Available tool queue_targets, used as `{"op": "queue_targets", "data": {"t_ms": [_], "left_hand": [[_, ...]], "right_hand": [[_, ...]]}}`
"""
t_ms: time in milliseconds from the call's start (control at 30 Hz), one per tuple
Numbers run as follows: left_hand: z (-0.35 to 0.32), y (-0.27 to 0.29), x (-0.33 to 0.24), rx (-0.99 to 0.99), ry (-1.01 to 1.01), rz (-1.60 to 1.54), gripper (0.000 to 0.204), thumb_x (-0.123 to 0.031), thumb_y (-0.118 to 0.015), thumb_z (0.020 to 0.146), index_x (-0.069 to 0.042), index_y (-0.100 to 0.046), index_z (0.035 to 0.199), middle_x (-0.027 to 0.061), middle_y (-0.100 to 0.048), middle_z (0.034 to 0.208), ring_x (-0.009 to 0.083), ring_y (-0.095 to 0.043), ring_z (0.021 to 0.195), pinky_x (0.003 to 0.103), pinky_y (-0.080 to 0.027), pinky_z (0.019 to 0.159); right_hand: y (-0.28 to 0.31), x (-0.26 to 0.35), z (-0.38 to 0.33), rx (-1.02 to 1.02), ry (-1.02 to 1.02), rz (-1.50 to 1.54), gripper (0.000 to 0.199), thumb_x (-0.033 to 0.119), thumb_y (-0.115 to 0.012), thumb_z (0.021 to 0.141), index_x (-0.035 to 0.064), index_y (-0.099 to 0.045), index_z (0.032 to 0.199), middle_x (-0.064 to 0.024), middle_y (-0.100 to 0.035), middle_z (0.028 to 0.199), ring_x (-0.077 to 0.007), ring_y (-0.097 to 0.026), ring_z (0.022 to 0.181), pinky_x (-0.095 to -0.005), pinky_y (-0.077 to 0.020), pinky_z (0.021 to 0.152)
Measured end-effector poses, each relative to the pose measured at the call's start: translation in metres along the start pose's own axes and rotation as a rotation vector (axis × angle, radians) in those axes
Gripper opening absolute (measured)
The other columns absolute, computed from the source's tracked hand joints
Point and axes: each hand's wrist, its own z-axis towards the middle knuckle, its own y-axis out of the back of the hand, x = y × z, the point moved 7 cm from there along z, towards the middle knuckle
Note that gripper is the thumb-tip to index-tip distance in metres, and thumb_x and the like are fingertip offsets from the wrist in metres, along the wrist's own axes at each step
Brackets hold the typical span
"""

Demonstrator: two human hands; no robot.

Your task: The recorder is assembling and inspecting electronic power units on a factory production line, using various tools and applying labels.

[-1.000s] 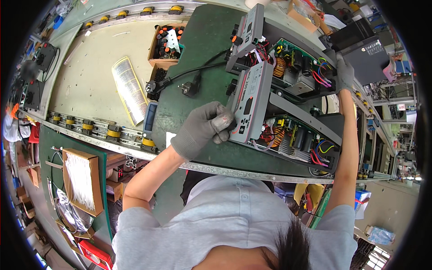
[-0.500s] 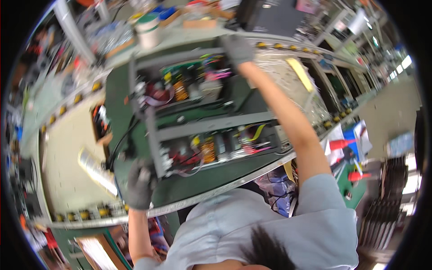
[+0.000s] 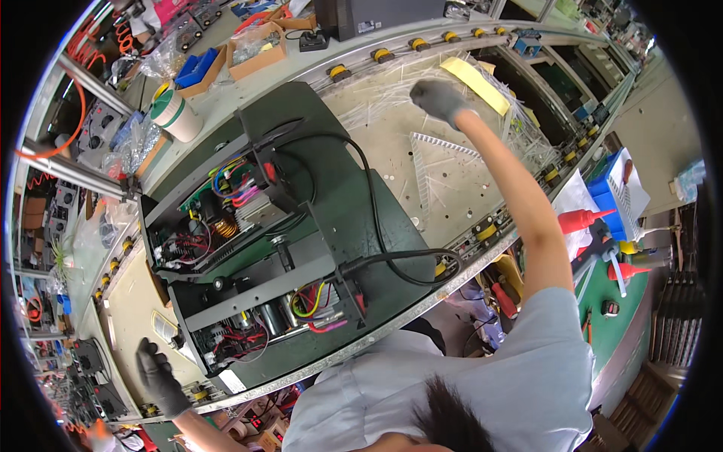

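Note:
Two open black metal chassis full of wires and electronic parts, a far unit (image 3: 218, 203) and a near unit (image 3: 263, 309), lie side by side on a dark green board (image 3: 346, 181). A thick black cable (image 3: 369, 169) loops over the board to the right. My left hand (image 3: 160, 377), in a dark grey glove, is open beside the near unit's left end, fingers apart and holding nothing. My right hand (image 3: 438, 102), gloved too, is over the pale worktop beyond the board's right side. Its fingers are hidden behind the back of the hand.
Clear plastic strips and a yellow strip (image 3: 474, 84) lie right of the board. Yellow-black rollers (image 3: 380, 56) line the worktop edges. At the back left are a white cup with a green lid (image 3: 177, 117) and a parts box (image 3: 256, 51). Red-tipped bottles (image 3: 580, 220) stand at right.
Both hands have come away from the two chassis, where they were at the near left and far right corners. The units and board now appear farther left and turned in the picture.

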Motion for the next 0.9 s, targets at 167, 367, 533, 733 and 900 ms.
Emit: {"op": "queue_targets", "data": {"t_ms": [167,367,533,733,900], "left_hand": [[-0.019,-0.095,-0.132,0.138,-0.326,0.209,0.04,-0.031,-0.052,0.09,0.001,-0.052,0.114,0.002,-0.052,0.091,0.0061,-0.041,0.068,0.02,-0.032,0.06],[-0.027,-0.211,-0.169,0.593,-0.427,0.189,0.045,-0.034,-0.057,0.085,0.002,-0.051,0.111,0.0051,-0.051,0.092,0.0088,-0.042,0.071,0.022,-0.034,0.062],[-0.044,-0.267,-0.19,0.721,-0.404,0.216,0.05,-0.038,-0.06,0.082,0.004,-0.052,0.108,0.0039,-0.05,0.089,0.0089,-0.044,0.074,0.022,-0.037,0.067],[-0.051,-0.32,-0.21,0.919,-0.461,0.241,0.04,-0.03,-0.059,0.08,0.004,-0.057,0.101,0.005,-0.053,0.088,0.0111,-0.049,0.078,0.023,-0.039,0.072],[-0.049,-0.375,-0.208,0.956,-0.605,0.23,0.046,-0.021,-0.068,0.074,-0.004,-0.054,0.114,0.0086,-0.054,0.099,0.0167,-0.053,0.087,0.029,-0.044,0.078]], "right_hand": [[-0.039,-0.01,-0.072,0.192,0.217,-0.063,0.025,0.017,-0.047,0.078,0.0144,-0.062,0.098,-0.009,-0.063,0.098,-0.0284,-0.059,0.093,-0.0377,-0.0454,0.081],[-0.082,0.042,-0.161,0.478,0.616,-0.116,0.04,0.007,-0.061,0.066,0.0176,-0.059,0.105,-0.004,-0.057,0.107,-0.0254,-0.049,0.109,-0.0389,-0.0402,0.089],[-0.104,0.054,-0.179,0.259,0.602,-0.109,0.035,0.022,-0.064,0.07,0.0202,-0.06,0.105,-0.0032,-0.057,0.104,-0.0231,-0.05,0.108,-0.0366,-0.037,0.092],[-0.048,0.001,-0.124,0.146,0.082,0.516,0.019,0.021,-0.06,0.079,0.0084,-0.066,0.092,-0.0082,-0.067,0.088,-0.0203,-0.062,0.074,-0.0303,-0.0477,0.069],[0.027,0.077,-0.109,0.036,0.233,0.861,0.016,0.007,-0.059,0.083,-0.0021,-0.062,0.095,-0.0007,-0.061,0.082,-0.0058,-0.053,0.074,-0.0211,-0.0439,0.067]]}}
